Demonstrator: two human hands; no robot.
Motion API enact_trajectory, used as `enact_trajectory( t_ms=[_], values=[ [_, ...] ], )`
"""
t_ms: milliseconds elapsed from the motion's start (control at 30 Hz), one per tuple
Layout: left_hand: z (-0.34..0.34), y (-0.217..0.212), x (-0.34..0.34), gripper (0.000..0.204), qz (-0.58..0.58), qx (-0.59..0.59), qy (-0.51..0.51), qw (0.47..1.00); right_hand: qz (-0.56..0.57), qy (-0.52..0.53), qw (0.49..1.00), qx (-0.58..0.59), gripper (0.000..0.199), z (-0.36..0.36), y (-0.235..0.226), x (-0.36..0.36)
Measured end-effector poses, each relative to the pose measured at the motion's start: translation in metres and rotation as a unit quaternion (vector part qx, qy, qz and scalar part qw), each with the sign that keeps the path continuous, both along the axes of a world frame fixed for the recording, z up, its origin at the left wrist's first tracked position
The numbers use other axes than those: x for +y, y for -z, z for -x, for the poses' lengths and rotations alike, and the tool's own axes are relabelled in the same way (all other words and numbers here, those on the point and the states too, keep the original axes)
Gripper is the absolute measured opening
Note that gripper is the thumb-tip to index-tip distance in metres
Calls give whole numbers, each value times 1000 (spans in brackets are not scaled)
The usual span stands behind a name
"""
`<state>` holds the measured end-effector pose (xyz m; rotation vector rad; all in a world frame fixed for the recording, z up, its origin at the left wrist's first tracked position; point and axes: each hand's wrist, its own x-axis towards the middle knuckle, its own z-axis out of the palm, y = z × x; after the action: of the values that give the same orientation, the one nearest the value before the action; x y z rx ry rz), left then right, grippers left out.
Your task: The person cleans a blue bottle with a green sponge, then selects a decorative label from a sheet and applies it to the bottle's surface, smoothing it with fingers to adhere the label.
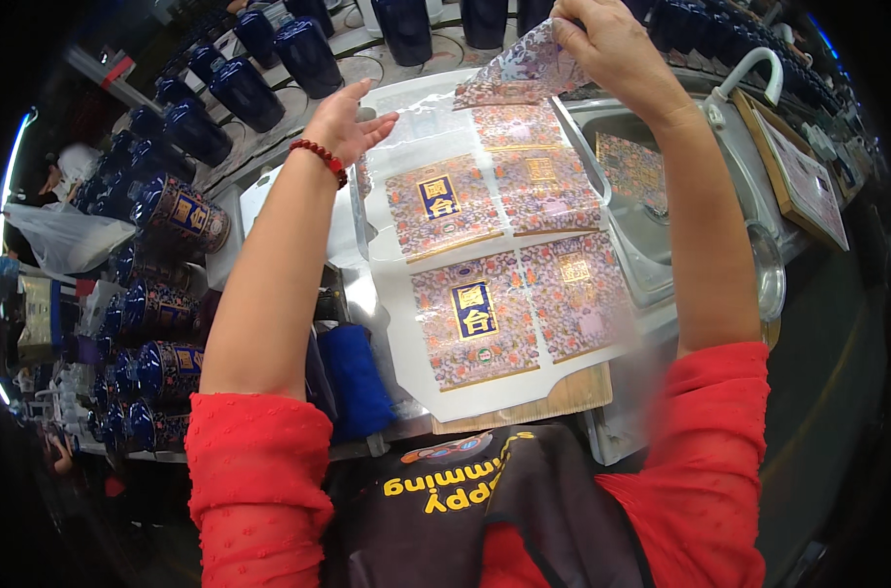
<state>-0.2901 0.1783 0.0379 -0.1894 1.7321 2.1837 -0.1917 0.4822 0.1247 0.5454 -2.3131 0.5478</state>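
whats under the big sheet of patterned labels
A wooden board sticks out beneath the label sheet's near edge; the rest of what lies under the sheet is covered.

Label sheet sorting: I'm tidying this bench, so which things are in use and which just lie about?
In use: label sheet; peeled label in right hand; left hand on the sheet's edge.
Lying about: blue bottles; metal sink; blue cloth; framed board.

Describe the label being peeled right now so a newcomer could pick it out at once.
Start at the big glossy backing sheet on the workbench in front of the person, printed with patterned labels. Follow it to its far edge beside the metal sink. There the right hand pinches one pink floral label: unlike the flat ones, it is lifted and curling off the sheet.
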Motion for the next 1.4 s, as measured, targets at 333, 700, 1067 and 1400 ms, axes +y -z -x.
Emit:
enact_trajectory(
  t_ms=[333,700,1067,1400],
  values=[
    [-86,-107,-56,54,155,228,140,951,-59,253,867,-424,32,-60,137,180],
    [-224,-78,-169,48,188,241,3,952,-162,404,782,-447,34,-77,209,186],
    [-335,19,-195,102,416,349,37,839,-254,206,934,-143,13,-82,37,63],
    [-346,72,-205,102,504,426,25,751,-168,-55,973,-147,18,-116,-27,-103]
  ],
)
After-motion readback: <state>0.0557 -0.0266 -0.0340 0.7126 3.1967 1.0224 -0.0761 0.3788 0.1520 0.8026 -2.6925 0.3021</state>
